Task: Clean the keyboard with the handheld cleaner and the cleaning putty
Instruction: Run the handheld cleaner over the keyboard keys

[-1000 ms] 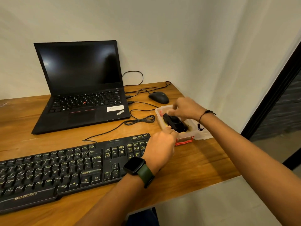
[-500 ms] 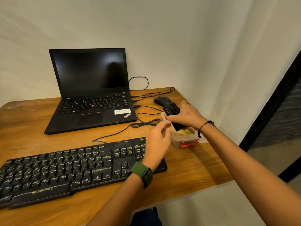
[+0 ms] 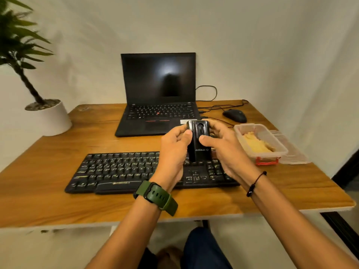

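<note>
Both hands hold the black handheld cleaner [image 3: 198, 142] upright just above the keyboard's [image 3: 124, 169] right half: left hand [image 3: 173, 150] w/ grip curled round its left side, thumb on the front, right hand [image 3: 223, 146] w/ grip wrapped round the right side, thumb on the front too. Keyboard lies flat on the wooden counter [image 3: 58, 191], black laptop [image 3: 158, 98] open behind it, mouse [image 3: 234, 115] behind-right of the keyboard. Right of the keyboard sits a clear plastic box [image 3: 279, 146], lid off, yellow cleaning putty [image 3: 254, 143] inside; potted plant [image 3: 46, 115] far left of the keyboard.
</note>
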